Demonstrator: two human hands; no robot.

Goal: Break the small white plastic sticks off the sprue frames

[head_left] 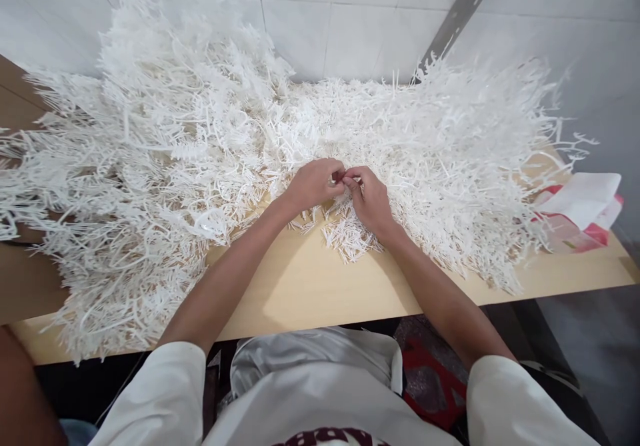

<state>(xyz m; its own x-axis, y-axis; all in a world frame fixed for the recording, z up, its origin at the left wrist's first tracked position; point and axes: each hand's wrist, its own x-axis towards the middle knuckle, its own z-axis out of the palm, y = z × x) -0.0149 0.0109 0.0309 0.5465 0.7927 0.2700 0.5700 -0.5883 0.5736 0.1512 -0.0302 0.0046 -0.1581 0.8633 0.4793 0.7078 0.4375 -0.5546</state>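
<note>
Nearest is the person's pale short-sleeved shirt [320, 393], with dark red lettering across its lower part, partly cut off. To its right, under the edge of the surface, is something patterned in red and dark grey [433, 383], too shadowed to name. At the lower left corner another person's bare limb [20, 393] comes into view beside a bit of blue cloth [77, 431].

Beyond the shirt lies the pale wood-coloured surface [310, 286], its front strip bare between the forearms. A small spill of short white sprigs [349, 236] lies there, just below the right hand [373, 199]. The left hand [317, 183] meets the right over the pieces, fingertips touching or nearly so. On each hand thumb and forefinger are drawn together; whether a sprig is pinched between them is too small to tell.

White branched plastic pieces are heaped around both hands: a tall, tangled left pile [165, 139] overhanging the front edge of the surface, and a broad right pile [450, 146]. Brown board [30, 283] shows at the far left. Beside the right pile sits a pink-and-white tissue packet [575, 229], a white sheet sticking up from it. Behind everything are the light tiled wall [300, 33] and a slanting grey metal strip [463, 13].
</note>
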